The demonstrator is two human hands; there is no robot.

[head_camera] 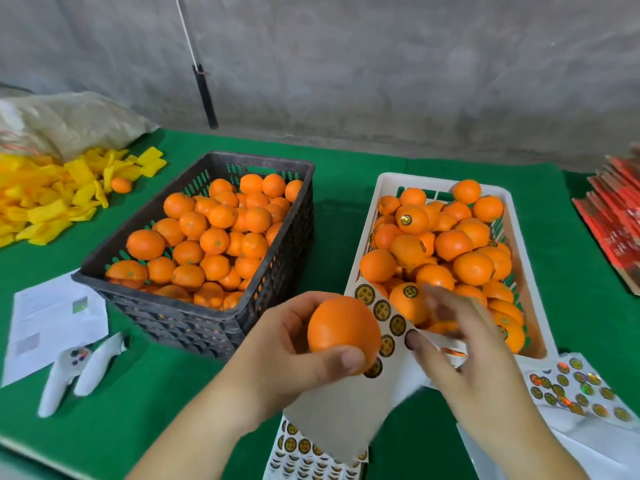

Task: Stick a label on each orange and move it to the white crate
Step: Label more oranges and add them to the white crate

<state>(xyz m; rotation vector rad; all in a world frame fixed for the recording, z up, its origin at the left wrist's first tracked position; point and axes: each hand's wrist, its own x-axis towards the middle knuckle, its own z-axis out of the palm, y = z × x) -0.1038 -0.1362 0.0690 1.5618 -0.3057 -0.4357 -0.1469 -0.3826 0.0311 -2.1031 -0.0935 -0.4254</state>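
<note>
My left hand point(291, 355) grips an orange point(343, 329) above the table's front, thumb across its lower side. Under that hand hangs a white label sheet point(346, 410) with round gold-and-black stickers point(382, 310) along its upper edge. My right hand point(460, 355) is blurred over the sheet, with its thumb tip on the sheet's edge by the stickers. The black crate point(194, 317) on the left holds several unlabelled oranges. The white crate point(374, 188) on the right holds several oranges, some with labels showing.
More sticker sheets lie at the front point(311, 459) and at the right point(575, 389). A white controller point(79, 368) and a paper point(52, 306) lie left. Yellow foam sleeves point(52, 202) with one loose orange point(121, 185) and a sack sit far left. Red boxes point(616, 220) sit at the right edge.
</note>
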